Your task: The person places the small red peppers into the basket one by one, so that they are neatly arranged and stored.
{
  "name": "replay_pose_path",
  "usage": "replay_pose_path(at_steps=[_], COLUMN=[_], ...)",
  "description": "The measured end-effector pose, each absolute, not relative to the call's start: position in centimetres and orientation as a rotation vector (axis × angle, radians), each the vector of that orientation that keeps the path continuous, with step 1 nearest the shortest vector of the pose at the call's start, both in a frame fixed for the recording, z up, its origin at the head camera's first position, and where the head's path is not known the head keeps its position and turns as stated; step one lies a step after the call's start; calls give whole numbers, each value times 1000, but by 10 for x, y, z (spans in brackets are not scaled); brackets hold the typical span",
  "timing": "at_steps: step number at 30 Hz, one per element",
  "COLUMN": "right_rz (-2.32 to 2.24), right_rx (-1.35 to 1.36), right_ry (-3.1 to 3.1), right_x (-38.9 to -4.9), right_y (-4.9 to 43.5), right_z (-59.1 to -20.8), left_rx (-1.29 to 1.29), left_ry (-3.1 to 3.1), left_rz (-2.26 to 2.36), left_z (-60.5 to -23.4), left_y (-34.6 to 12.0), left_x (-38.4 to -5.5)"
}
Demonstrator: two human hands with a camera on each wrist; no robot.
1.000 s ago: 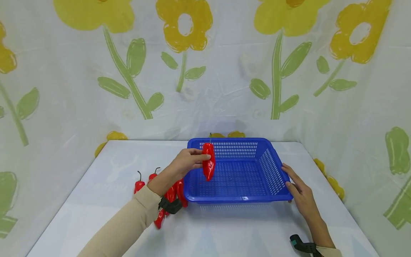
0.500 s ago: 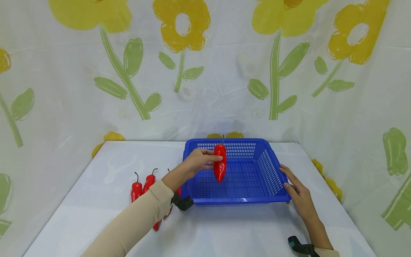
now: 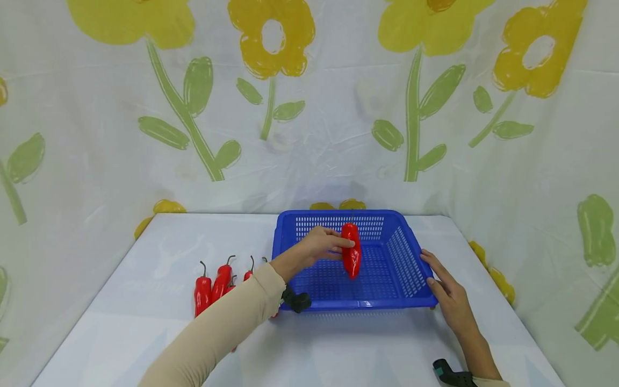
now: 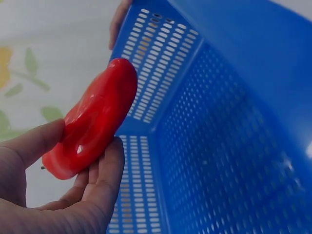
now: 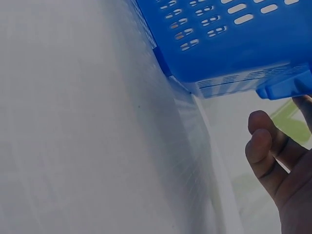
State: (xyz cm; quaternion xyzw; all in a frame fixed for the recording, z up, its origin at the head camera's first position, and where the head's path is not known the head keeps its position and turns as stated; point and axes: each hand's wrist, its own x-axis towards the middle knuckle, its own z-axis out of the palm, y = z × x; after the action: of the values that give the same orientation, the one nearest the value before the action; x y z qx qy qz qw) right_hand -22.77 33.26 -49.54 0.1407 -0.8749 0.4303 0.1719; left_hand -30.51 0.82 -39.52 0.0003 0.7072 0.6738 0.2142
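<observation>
My left hand [image 3: 319, 245] pinches a glossy red pepper [image 3: 352, 253] between thumb and fingers, over the inside of a blue plastic basket [image 3: 358, 305]. The pepper hangs nearly upright with its tip down. In the left wrist view its body [image 4: 97, 119] lies across the fingers, close to the slotted basket wall [image 4: 156, 53]. My right hand [image 3: 452, 298] holds the basket's right rim near the front corner. Seen from the right wrist, two fingers [image 5: 261, 146] are curled below the rim, beside the basket's outer wall [image 5: 234, 53].
Several more red peppers [image 3: 202, 295] with green stems lie on the white table [image 3: 145, 290] left of the basket, partly hidden by the left sleeve [image 3: 222, 333]. A flower-printed cloth [image 3: 333, 134] hangs behind the table and along its sides.
My left hand has carried the pepper to the right, from the basket's left side to over its middle, and slightly lower. The right hand stays on the rim.
</observation>
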Motion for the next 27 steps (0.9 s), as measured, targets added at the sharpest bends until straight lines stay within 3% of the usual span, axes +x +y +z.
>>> replay_pose_path(at_steps=[27], right_rz=[1276], right_rx=[435], right_ry=[-2447], right_x=[-230], right_y=[334], right_z=[-501], left_rx=[-69], left_ry=[1924], left_rz=[1777], left_z=[-418], left_y=[65], left_x=[-333])
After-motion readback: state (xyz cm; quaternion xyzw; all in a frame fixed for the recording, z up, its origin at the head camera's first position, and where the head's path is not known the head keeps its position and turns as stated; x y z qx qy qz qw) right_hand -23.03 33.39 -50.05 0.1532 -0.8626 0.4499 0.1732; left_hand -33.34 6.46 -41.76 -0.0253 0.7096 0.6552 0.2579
